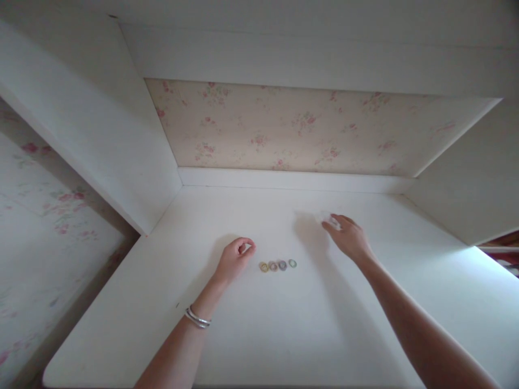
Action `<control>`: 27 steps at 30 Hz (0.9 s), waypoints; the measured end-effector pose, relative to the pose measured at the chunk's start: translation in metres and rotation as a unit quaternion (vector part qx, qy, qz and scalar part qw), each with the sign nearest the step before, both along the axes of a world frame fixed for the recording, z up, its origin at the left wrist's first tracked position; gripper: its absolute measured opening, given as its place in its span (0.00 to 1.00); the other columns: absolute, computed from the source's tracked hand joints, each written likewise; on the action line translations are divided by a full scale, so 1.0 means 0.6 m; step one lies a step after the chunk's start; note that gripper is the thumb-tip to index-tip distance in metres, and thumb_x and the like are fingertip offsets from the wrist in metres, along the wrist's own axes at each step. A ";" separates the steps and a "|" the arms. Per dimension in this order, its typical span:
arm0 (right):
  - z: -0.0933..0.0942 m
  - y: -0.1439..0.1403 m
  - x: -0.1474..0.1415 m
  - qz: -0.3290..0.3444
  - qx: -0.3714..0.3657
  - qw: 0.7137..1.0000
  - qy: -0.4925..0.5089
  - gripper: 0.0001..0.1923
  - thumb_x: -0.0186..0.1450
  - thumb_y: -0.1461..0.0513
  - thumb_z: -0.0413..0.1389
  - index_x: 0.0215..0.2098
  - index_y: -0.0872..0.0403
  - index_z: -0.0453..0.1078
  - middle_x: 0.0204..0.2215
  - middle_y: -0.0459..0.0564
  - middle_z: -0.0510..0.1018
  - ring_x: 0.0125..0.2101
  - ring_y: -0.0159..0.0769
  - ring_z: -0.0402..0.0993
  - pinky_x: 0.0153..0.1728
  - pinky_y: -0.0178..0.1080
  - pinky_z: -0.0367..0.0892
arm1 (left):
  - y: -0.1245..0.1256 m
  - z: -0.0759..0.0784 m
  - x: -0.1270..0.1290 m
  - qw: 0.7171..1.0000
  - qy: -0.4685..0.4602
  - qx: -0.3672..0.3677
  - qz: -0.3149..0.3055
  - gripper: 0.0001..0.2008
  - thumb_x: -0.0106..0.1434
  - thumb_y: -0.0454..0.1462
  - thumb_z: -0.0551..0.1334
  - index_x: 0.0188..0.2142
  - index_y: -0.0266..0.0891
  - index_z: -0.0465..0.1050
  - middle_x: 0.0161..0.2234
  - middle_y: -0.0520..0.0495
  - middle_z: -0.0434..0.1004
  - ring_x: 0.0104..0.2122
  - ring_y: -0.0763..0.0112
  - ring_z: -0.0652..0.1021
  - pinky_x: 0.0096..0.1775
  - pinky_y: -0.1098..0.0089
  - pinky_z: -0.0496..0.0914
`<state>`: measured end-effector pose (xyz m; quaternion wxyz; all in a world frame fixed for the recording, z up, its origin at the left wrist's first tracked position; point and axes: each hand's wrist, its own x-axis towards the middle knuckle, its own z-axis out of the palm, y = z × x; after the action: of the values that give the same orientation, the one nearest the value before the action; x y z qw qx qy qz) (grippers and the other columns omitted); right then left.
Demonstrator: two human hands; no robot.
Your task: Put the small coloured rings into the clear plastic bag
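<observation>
Several small coloured rings (278, 265) lie in a short row on a white desk top (284, 324). My left hand (235, 258) rests just left of the row, fingers curled loosely, thumb and forefinger pinched together; whether anything is between them I cannot tell. A silver bracelet (197, 317) sits on that wrist. My right hand (347, 235) reaches forward to the right of the row, palm down, fingers touching a small pale object (331, 220) on the desk; I cannot make out what it is.
The desk sits in a white alcove with side panels (121, 162) and a floral wallpaper back (292, 129). A low white ledge (292, 179) runs along the back. Floral wall shows on the far left.
</observation>
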<state>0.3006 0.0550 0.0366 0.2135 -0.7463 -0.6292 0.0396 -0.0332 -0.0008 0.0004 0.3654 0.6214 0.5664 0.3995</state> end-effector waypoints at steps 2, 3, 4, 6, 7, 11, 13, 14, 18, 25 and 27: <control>0.003 -0.007 -0.076 0.040 0.010 0.998 0.042 0.27 0.62 0.46 0.50 0.53 0.52 0.69 0.54 0.56 0.68 0.51 0.45 0.67 0.52 0.45 0.61 | -0.003 -0.001 0.006 0.999 0.019 0.043 -0.004 0.14 0.58 0.44 0.61 0.40 0.38 0.73 0.25 0.55 0.61 0.24 0.75 0.63 0.28 0.74 0.61; 0.004 -0.012 -0.113 0.063 0.004 0.996 0.059 0.27 0.62 0.46 0.50 0.53 0.52 0.69 0.55 0.55 0.67 0.51 0.44 0.67 0.51 0.44 0.62 | -0.005 -0.002 0.009 0.998 0.025 0.060 -0.006 0.16 0.56 0.43 0.62 0.42 0.39 0.72 0.28 0.54 0.63 0.26 0.75 0.65 0.30 0.74 0.63; 0.005 -0.019 -0.148 0.086 0.001 0.994 0.073 0.26 0.63 0.46 0.49 0.53 0.51 0.69 0.56 0.55 0.66 0.51 0.44 0.67 0.51 0.44 0.63 | -0.006 -0.003 0.012 0.997 0.027 0.071 -0.006 0.19 0.55 0.43 0.64 0.45 0.39 0.70 0.32 0.52 0.65 0.27 0.75 0.66 0.32 0.73 0.64; 0.007 -0.034 -0.209 0.132 -0.003 0.988 0.085 0.26 0.63 0.47 0.50 0.53 0.50 0.68 0.57 0.54 0.64 0.52 0.44 0.66 0.51 0.44 0.63 | -0.007 -0.007 0.018 0.997 0.017 0.077 0.001 0.27 0.52 0.44 0.67 0.51 0.40 0.66 0.40 0.48 0.66 0.29 0.75 0.68 0.35 0.71 0.67; 0.008 -0.041 -0.234 0.151 -0.001 0.985 0.086 0.26 0.63 0.47 0.50 0.53 0.50 0.68 0.58 0.53 0.64 0.53 0.44 0.65 0.52 0.45 0.62 | -0.006 -0.009 0.020 0.997 0.008 0.077 0.009 0.32 0.51 0.44 0.68 0.54 0.40 0.63 0.44 0.46 0.65 0.31 0.74 0.69 0.37 0.70 0.69; 0.012 -0.062 -0.293 0.207 0.016 0.976 0.067 0.24 0.63 0.50 0.52 0.54 0.50 0.67 0.58 0.53 0.63 0.55 0.44 0.63 0.55 0.45 0.60 | 0.003 -0.017 0.022 0.995 -0.023 0.082 0.043 0.43 0.48 0.44 0.70 0.60 0.40 0.54 0.54 0.40 0.60 0.36 0.71 0.72 0.40 0.66 0.71; 0.012 -0.069 -0.305 0.219 0.021 0.974 0.051 0.23 0.63 0.51 0.52 0.54 0.50 0.67 0.58 0.54 0.63 0.55 0.44 0.63 0.54 0.45 0.60 | 0.008 -0.020 0.022 0.995 -0.029 0.082 0.055 0.44 0.48 0.41 0.70 0.61 0.41 0.51 0.56 0.39 0.59 0.34 0.73 0.73 0.40 0.66 0.72; 0.011 -0.071 -0.308 0.223 0.023 0.974 0.042 0.22 0.64 0.51 0.52 0.54 0.50 0.68 0.58 0.54 0.63 0.55 0.45 0.64 0.54 0.45 0.60 | 0.010 -0.021 0.022 0.994 -0.031 0.081 0.059 0.44 0.48 0.40 0.70 0.61 0.41 0.51 0.56 0.39 0.60 0.33 0.73 0.73 0.39 0.66 0.72; 0.006 -0.079 -0.308 0.233 0.028 0.972 0.009 0.21 0.65 0.53 0.51 0.53 0.51 0.69 0.58 0.55 0.64 0.54 0.46 0.65 0.53 0.45 0.62 | 0.013 -0.022 0.022 0.995 -0.024 0.069 0.060 0.41 0.48 0.37 0.69 0.60 0.40 0.55 0.55 0.39 0.63 0.31 0.74 0.74 0.38 0.68 0.72; 0.009 -0.089 -0.296 0.250 0.017 0.968 0.008 0.20 0.68 0.53 0.45 0.50 0.51 0.71 0.51 0.52 0.73 0.49 0.43 0.71 0.50 0.43 0.66 | 0.010 -0.012 0.025 0.998 -0.012 0.045 0.044 0.39 0.48 0.39 0.70 0.58 0.41 0.59 0.53 0.43 0.68 0.31 0.75 0.74 0.37 0.69 0.73; 0.009 -0.091 -0.294 0.247 0.009 0.969 0.018 0.20 0.68 0.53 0.45 0.50 0.51 0.71 0.51 0.52 0.73 0.49 0.42 0.71 0.50 0.42 0.66 | 0.009 -0.007 0.025 0.999 -0.009 0.043 0.031 0.38 0.49 0.41 0.69 0.58 0.41 0.59 0.53 0.43 0.68 0.31 0.75 0.74 0.36 0.70 0.73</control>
<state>0.1243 0.0007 0.0422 0.2155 -0.5649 -0.7904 0.0987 -0.0184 0.0048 -0.0041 0.3308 0.6155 0.5642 0.4398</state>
